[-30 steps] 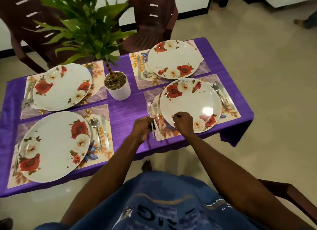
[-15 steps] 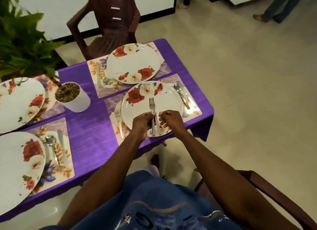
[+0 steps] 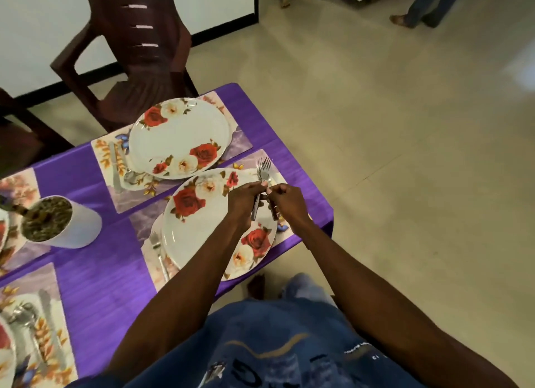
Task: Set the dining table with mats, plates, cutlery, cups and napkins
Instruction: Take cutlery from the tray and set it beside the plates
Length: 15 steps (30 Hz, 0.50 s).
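Two forks (image 3: 263, 170) are held side by side above the near right plate (image 3: 202, 231), tines pointing away. My left hand (image 3: 244, 202) pinches one fork's handle. My right hand (image 3: 285, 201) pinches the other. The plate is white with red roses and lies on a floral mat (image 3: 144, 234). A piece of cutlery (image 3: 160, 257) lies on that mat to the plate's left. A second rose plate (image 3: 179, 137) sits on the far mat (image 3: 243, 140) with a knife and spoon (image 3: 120, 167) to its left.
A purple cloth (image 3: 101, 289) covers the table. A white plant pot (image 3: 62, 222) stands mid-table. At lower left another mat (image 3: 40, 329) carries a spoon and knife. A brown chair (image 3: 139, 69) stands behind the table. A person's legs (image 3: 425, 8) are at the far right.
Both hands lifted the forks from the plate's near rim and carried them right, over the plate's far right edge. The view swung right and closer.
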Motion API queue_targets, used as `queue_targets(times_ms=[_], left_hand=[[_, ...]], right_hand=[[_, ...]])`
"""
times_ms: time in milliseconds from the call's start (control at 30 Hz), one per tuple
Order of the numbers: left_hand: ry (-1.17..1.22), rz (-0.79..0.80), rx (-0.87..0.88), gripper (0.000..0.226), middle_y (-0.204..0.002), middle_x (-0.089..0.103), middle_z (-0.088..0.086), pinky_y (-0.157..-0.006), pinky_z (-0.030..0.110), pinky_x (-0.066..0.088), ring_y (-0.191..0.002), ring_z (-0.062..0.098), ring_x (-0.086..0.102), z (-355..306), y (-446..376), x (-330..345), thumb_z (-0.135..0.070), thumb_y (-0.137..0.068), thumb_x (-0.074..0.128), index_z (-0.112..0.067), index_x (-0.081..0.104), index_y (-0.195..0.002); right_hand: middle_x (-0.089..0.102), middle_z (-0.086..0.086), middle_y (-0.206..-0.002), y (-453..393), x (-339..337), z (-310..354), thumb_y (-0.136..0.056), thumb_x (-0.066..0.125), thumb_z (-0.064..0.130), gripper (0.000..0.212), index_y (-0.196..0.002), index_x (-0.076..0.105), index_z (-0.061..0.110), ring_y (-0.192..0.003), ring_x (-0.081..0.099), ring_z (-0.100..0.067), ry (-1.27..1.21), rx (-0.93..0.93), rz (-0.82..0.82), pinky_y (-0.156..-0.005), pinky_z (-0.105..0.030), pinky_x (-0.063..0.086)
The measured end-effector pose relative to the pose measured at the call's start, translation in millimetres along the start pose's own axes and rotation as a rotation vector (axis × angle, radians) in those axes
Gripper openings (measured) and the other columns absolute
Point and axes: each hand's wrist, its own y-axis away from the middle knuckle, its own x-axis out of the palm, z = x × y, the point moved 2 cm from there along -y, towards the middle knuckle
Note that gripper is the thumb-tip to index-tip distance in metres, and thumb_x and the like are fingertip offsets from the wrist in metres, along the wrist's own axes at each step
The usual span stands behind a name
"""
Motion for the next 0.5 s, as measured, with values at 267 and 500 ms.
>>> queue_targets(times_ms=[267,500], left_hand=[[0.154,-0.087,-0.07,0.005,-0.066,0.068,0.006,-0.053,0.022,0.049,-0.059,0.014,0.061,-12.4,-39.9,66.9,-0.004,-0.087,0.067,-0.004,0.071,-0.084],[0.186,-0.182,-0.021,0.005,-0.06,0.066,0.002,-0.045,0.019,0.045,-0.051,0.012,0.06,-17.7,-94.5,179.0,-0.002,-0.093,0.06,-0.005,0.063,-0.09]], right_hand=[[0.061,-0.007,-0.071,-63.3,-35.0,8.3,-0.096,0.051,0.01,0.023,-0.078,0.063,0.004,-0.063,0.05,-0.014,0.16,-0.067,-0.039,-0.059,-0.029,0.039],[0.066,-0.011,-0.085,-165.0,-126.7,10.8,-0.091,0.045,0.006,0.019,-0.084,0.063,0.005,-0.079,0.058,-0.029,0.164,-0.047,0.005,-0.067,-0.036,0.043]])
